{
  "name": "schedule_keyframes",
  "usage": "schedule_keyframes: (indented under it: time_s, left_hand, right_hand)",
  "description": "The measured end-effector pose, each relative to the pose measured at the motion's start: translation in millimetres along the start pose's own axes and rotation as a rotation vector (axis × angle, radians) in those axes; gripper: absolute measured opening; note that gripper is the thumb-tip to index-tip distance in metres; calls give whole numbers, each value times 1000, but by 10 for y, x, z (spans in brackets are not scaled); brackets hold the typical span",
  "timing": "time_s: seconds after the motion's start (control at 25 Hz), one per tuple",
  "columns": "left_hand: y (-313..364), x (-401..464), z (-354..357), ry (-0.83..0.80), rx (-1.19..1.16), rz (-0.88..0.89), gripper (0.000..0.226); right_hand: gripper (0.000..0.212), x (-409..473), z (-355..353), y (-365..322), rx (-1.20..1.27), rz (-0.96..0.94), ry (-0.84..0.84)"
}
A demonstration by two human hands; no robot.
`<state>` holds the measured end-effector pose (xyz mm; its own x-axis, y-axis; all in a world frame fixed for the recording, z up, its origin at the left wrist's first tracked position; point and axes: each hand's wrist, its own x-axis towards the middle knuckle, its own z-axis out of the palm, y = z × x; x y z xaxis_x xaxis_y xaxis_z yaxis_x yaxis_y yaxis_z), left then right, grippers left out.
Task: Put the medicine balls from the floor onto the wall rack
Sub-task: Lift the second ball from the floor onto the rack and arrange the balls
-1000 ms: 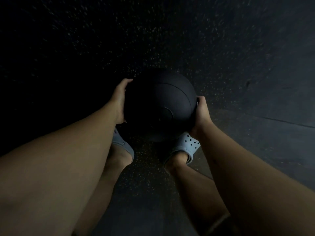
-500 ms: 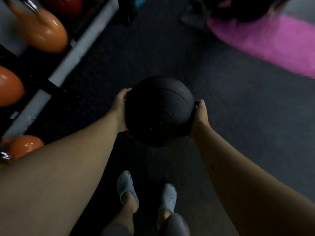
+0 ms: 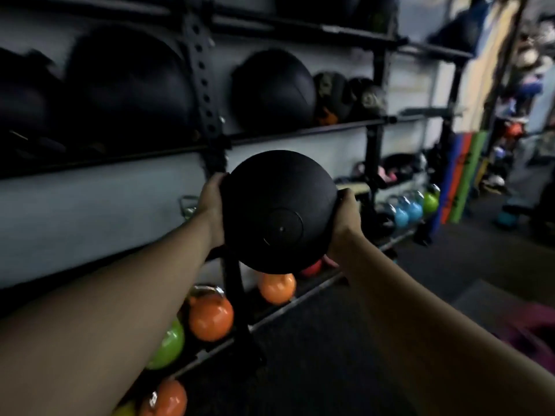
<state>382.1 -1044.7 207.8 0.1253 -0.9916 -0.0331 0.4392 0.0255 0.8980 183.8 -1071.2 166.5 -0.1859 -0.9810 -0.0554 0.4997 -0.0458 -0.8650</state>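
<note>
I hold a black medicine ball [image 3: 277, 211] out in front of me at chest height. My left hand [image 3: 211, 205] presses on its left side and my right hand [image 3: 345, 219] on its right side. Behind the ball stands the black wall rack [image 3: 204, 85]. Its middle shelf rail [image 3: 300, 134] carries large black balls, one [image 3: 271, 88] right of the perforated upright and a bigger one [image 3: 126, 82] left of it. Smaller dark balls [image 3: 348, 97] sit further right on the same shelf.
The rack's lowest tier holds orange kettlebells [image 3: 210, 318], green kettlebells [image 3: 168, 345] and blue kettlebells [image 3: 405, 213]. Dark rubber floor [image 3: 330, 355] lies to the right of the rack. A pink mat [image 3: 531, 328] lies at the right edge. Coloured pads [image 3: 462, 178] lean at the far end.
I have lifted the ball from low over the floor up to chest height. My view has swung up from my feet to the wall rack.
</note>
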Motion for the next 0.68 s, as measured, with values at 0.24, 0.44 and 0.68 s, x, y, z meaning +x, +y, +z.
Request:
schedule_keyframes:
  time_s: [0.24,0.44,0.68]
  left_hand:
    - [1737,-205,-368,161,0,398,44]
    - [2866,-81,-668,281,8,577,38]
    - [4113,544,-908,336,66,801,56]
  right_hand:
    - [49,-4,1873,-714,49,-83,-365]
    - [55,105,3185,-1038,136,-116,-563]
    - [45,454,4493,-1423,198,-205,-681]
